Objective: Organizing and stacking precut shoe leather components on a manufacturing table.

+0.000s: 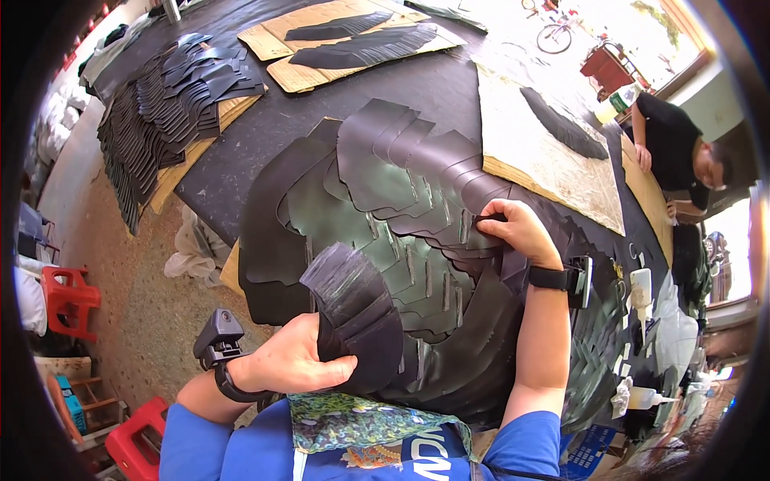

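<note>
My left hand (290, 361) is closed round a fanned stack of dark leather pieces (358, 301), its thumb lying across the near side. Overlapping rows of cut black leather pieces (373, 152) cover the table in front of me, curved like fish scales. On the right side of these rows, my right hand (520, 231) pinches the edge of a dark leather piece (485, 216) between thumb and fingers. How many layers that pinch takes in, I cannot tell.
Cardboard sheets (553, 188) with more fanned leather lie farther back. At far left hangs another layered pile (148, 120). A person in black (674, 132) leans at the right. White squeeze bottles (642, 293) stand at the right edge; red stools (70, 301) stand on the left floor.
</note>
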A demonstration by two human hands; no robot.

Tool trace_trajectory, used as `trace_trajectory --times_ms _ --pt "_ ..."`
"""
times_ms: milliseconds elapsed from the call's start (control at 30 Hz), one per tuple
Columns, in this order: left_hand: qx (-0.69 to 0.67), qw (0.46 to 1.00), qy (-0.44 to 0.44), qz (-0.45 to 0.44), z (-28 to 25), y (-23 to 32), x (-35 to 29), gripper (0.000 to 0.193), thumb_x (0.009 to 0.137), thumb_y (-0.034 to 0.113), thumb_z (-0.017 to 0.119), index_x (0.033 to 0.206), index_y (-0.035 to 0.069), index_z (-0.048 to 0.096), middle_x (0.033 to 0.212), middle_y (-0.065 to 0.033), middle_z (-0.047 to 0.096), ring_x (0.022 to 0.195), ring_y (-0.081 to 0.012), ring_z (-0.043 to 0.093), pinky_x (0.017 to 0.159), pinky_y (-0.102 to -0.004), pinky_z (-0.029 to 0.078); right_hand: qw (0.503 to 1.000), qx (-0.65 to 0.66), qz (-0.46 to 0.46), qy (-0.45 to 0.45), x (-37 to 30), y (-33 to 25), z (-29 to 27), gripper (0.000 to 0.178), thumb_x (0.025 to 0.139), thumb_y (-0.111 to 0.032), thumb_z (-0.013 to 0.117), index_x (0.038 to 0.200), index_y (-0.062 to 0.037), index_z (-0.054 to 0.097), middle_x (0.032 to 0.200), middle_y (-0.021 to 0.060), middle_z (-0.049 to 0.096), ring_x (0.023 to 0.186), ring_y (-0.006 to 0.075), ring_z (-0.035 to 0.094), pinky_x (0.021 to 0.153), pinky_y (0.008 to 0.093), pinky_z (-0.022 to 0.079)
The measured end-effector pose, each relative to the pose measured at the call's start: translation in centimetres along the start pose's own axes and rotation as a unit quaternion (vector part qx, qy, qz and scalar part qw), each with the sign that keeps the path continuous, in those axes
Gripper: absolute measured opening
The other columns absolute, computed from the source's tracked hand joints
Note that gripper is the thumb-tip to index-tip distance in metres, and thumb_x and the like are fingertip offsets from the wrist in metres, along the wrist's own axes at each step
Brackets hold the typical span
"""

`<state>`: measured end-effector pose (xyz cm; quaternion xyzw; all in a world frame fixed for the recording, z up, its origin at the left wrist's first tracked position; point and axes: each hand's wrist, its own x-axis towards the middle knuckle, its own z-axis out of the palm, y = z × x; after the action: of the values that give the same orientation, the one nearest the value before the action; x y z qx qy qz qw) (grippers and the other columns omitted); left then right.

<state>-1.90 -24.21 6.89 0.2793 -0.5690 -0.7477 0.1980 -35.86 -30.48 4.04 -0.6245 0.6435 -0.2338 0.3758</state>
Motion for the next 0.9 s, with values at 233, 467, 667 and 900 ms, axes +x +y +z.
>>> trace_trajectory --times_ms 233,467,667,900 --pt "-0.004 1.0 -0.006 -0.002 0.1 0.0 -0.1 0.027 0.074 0.0 0.051 0.101 -0.001 0.052 0.079 0.0026 0.051 0.071 -0.005 0.043 0.064 -0.0225 0.04 1.0 -0.022 0.002 -0.006 0.1 -0.4 0.0 0.011 0.073 -0.01 0.062 0.077 -0.0012 0.056 0.063 -0.0044 0.049 0.058 0.0036 0.043 0.053 0.02 0.037" --pt "-0.008 1.0 -0.002 -0.017 0.1 0.3 -0.3 0.025 0.074 0.001 0.052 0.099 -0.001 0.053 0.08 0.0015 0.052 0.071 -0.006 0.044 0.066 -0.0229 0.041 0.999 -0.042 -0.031 0.011 0.5 -0.1 0.3 0.015 0.073 -0.014 0.06 0.076 0.0004 0.056 0.062 0.0035 0.053 0.059 0.0089 0.047 0.056 0.0251 0.041" --pt "0.009 1.0 0.003 -0.029 0.2 0.2 -0.4 0.03 0.074 0.001 0.053 0.104 -0.001 0.052 0.083 -0.0002 0.054 0.074 -0.0072 0.046 0.069 -0.0247 0.042 0.991 -0.122 -0.035 0.042 0.4 -0.5 0.5 0.021 0.069 -0.019 0.062 0.077 -0.0002 0.056 0.068 0.0128 0.058 0.064 0.0221 0.056 0.061 0.0315 0.043" --pt "-0.079 0.995 0.007 0.061 0.7 0.4 0.1 0.039 0.076 0.003 0.054 0.114 -0.002 0.045 0.105 -0.0055 0.052 0.096 -0.0124 0.048 0.086 -0.0288 0.038 0.837 -0.468 -0.137 0.247 -0.1 -1.6 2.5 0.029 0.061 -0.025 0.066 0.082 -0.0078 0.053 0.087 0.01 0.05 0.087 0.026 0.047 0.079 0.0371 0.034"
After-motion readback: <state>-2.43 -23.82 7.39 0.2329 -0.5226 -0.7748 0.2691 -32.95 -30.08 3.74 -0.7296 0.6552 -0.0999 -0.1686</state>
